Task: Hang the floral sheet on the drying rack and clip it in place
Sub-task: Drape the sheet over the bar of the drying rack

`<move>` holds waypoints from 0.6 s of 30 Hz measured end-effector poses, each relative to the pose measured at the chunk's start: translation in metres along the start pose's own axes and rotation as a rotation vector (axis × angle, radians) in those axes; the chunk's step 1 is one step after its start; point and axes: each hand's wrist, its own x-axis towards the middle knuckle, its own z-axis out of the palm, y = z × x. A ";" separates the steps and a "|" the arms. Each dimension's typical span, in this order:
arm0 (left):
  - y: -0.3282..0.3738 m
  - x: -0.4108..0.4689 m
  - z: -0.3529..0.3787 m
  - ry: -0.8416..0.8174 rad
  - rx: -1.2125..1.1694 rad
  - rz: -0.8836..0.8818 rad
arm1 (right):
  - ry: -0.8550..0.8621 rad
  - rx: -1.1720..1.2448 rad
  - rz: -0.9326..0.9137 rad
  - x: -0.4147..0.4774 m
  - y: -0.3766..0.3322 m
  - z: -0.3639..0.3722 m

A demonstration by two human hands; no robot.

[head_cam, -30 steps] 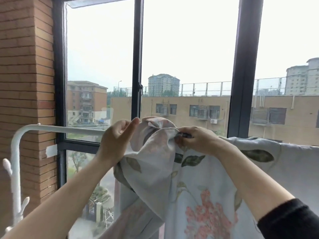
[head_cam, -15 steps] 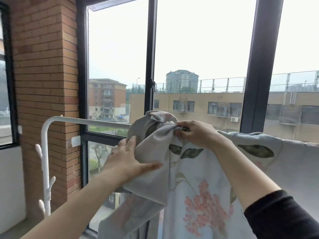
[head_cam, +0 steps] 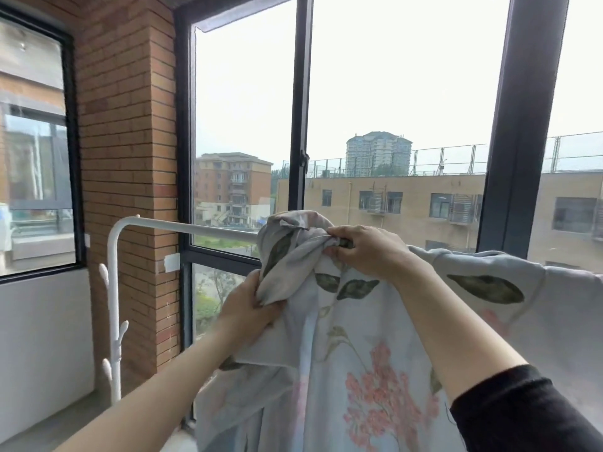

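The floral sheet [head_cam: 365, 347], pale grey with pink flowers and green leaves, hangs over the white drying rack's top bar [head_cam: 182, 227] and runs off to the right. A bunched end of the sheet stands up at the bar. My right hand [head_cam: 368, 252] pinches that bunch together with a small dark clip [head_cam: 346, 243] at the top of the bar. My left hand [head_cam: 248, 308] grips a hanging fold of the sheet just below and left of the bunch. The bar under the sheet is hidden.
The rack's white upright post [head_cam: 114, 308] with small pegs stands at the left beside a brick pillar [head_cam: 130, 177]. Dark-framed windows [head_cam: 301, 119] rise right behind the rack. A grey floor lies at the lower left.
My left hand dropped from the top of the bunch to a lower fold and closed its fingers on it. The view swung left. My right hand stayed on the bunch and clip.
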 end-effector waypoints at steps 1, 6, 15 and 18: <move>0.000 -0.001 -0.010 -0.029 0.025 0.028 | -0.009 0.004 -0.006 0.001 0.001 0.000; 0.002 0.021 -0.054 0.059 0.090 0.125 | -0.034 0.041 -0.028 0.006 -0.003 0.000; 0.041 0.126 -0.114 0.132 0.220 0.236 | -0.050 0.135 0.041 0.004 0.003 -0.003; 0.046 0.164 -0.107 0.090 0.259 0.264 | -0.036 0.138 0.078 0.006 0.001 -0.003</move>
